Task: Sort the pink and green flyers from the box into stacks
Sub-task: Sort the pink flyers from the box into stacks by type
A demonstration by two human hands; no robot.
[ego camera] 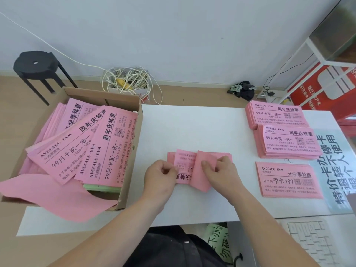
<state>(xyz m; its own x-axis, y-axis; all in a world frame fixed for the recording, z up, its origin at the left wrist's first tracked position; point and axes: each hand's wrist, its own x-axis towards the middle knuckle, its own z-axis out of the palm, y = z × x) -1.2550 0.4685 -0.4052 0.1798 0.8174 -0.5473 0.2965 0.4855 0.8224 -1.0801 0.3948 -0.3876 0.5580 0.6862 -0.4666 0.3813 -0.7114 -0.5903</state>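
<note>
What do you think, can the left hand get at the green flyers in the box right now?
Probably not straight away. The left hand grips the pink bundle on the table, and the green flyers lie buried under pink flyers in the box, with only an edge showing.

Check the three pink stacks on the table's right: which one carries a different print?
The nearest stack: it reads 季卡 199; the middle stack and far stack read 周年庆特惠.

A single wide-angle view is taken from head height, close above the desk [192,128], angled forward and down toward the wall [173,35].
</note>
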